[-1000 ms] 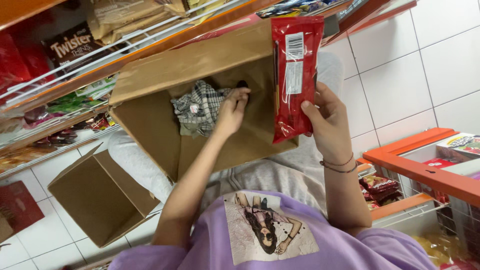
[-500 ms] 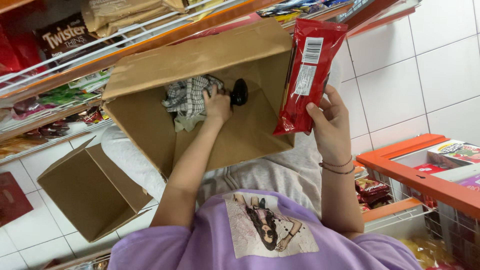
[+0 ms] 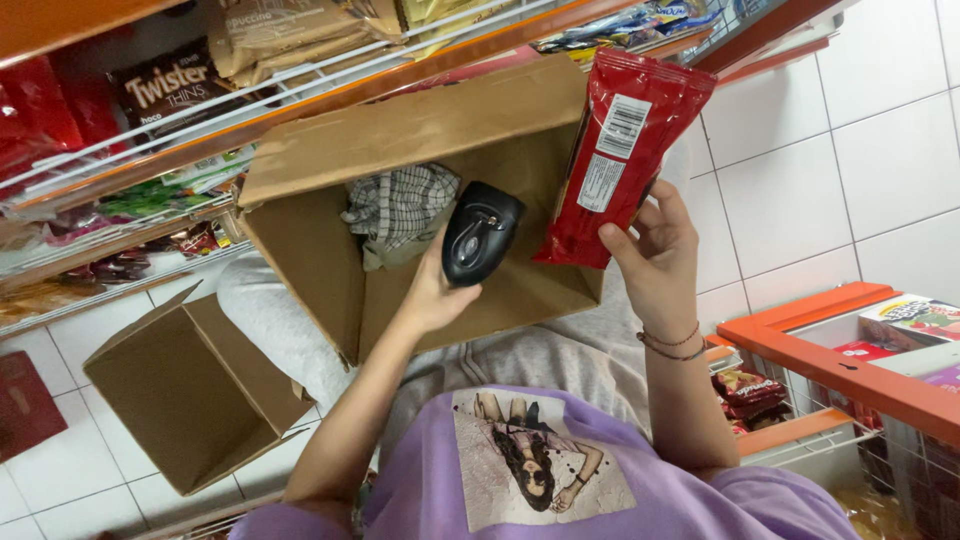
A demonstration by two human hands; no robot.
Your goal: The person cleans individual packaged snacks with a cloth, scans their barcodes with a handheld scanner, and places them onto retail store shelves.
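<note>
Holding a scanner and a red packet over an open box

Sitting across the person's lap, the big cardboard box (image 3: 330,270) lies open toward the camera, its top flap (image 3: 420,130) spread wide under the orange shelf (image 3: 300,100) of snack bags. A second, smaller cardboard box (image 3: 190,400) stands open on the white tiled floor (image 3: 880,170), just beside the person's grey-clad knee. An orange wire basket (image 3: 850,370) with more packets sits at the other side, near the right forearm.

Inside the big box, a checked cloth (image 3: 400,210) is bunched against the back corner, just beside the scanner.

1 red packet (image 3: 620,160), long and glossy with a white label on its face, is held upright at the box's right edge. The right hand (image 3: 655,255) grips it at the bottom end: thumb in front, fingers curled round behind, closed firmly on the crimped seam. 2 thin bracelets (image 3: 672,345) circle that wrist.

The left hand (image 3: 430,295) reaches into the box and holds a black handheld scanner (image 3: 480,232). Its fingers wrap the scanner from below and behind, mostly hidden by the device, so the hand is closed round the handle with the rounded head pointing up toward the packet. Scanner and packet are near each other but not touching.
</note>
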